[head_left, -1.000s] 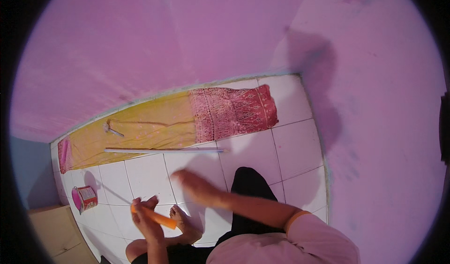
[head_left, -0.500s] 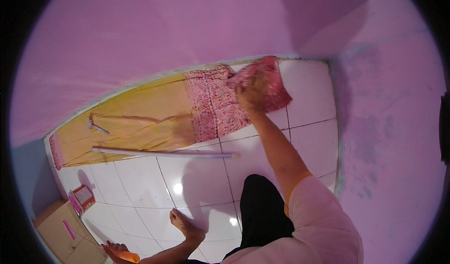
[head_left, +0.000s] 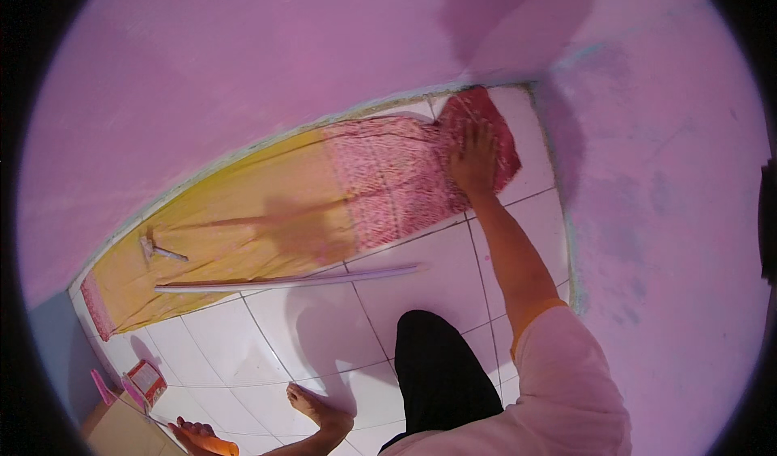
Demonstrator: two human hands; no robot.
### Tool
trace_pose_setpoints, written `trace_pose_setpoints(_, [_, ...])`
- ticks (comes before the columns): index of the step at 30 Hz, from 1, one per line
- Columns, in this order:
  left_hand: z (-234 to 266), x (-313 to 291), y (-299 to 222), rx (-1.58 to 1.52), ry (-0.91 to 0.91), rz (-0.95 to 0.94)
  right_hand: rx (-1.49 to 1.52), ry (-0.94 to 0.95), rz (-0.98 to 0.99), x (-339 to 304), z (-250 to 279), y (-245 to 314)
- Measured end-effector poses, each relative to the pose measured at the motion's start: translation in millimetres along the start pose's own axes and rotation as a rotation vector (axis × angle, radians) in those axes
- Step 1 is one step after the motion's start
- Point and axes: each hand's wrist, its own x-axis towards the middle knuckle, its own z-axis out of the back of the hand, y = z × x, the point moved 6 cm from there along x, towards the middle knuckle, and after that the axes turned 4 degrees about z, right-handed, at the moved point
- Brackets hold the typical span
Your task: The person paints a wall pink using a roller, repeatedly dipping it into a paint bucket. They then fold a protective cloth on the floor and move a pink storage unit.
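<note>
A long cloth (head_left: 307, 189), yellow with a patterned pink-red band and a dark red end, lies along the foot of the pink wall. My right hand (head_left: 475, 165) rests flat on its red end, fingers spread, and grips nothing visible. At the lower left, my left hand (head_left: 193, 437) is closed round the orange handle of a paint roller (head_left: 218, 446). The thin rod of the roller runs up-left to a narrow pink head (head_left: 103, 387) near a small paint can (head_left: 146, 383) with pink at its rim.
A long pale pole (head_left: 283, 281) lies partly on the cloth and partly on the white tiles (head_left: 405, 294). A small roller frame or scraper-like tool (head_left: 162, 250) lies on the yellow part. Pink walls (head_left: 647, 173) meet at the right corner. My bare foot (head_left: 320, 410) stands on the tiles.
My right hand has moved right with the red end of the cloth, which now lies flatter and nearer the corner. The roller head has shifted up-left. My view has tilted somewhat.
</note>
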Motion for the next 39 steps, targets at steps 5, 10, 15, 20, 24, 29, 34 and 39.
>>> trace_pose_setpoints(5, [-13,6,5,-0.073,0.061,0.03,0.03,0.026,-0.146,-79,21,-79])
trace_pose_setpoints(10, [-4,14,12,-0.184,0.083,0.05,-0.061,0.102,-0.188,-88,22,-87])
trace_pose_setpoints(15, [7,22,29,-0.129,0.077,0.0,-0.014,0.002,-0.23,-18,-5,-90])
trace_pose_setpoints(20, [17,40,59,-0.069,0.102,-0.078,-0.203,-0.012,-0.328,21,-27,-121])
trace_pose_setpoints(24, [32,61,38,-0.016,0.12,-0.121,0.009,0.015,-0.166,-2,-29,-57])
trace_pose_setpoints(29, [19,63,38,0.077,0.14,-0.163,0.153,0.106,-0.037,-139,14,-40])
trace_pose_setpoints(34, [10,51,31,0.116,0.152,-0.158,0.109,0.094,-0.169,-176,12,-50])
trace_pose_setpoints(39, [21,37,34,0.071,0.13,-0.121,-0.104,0.027,-0.213,-89,-6,-90])
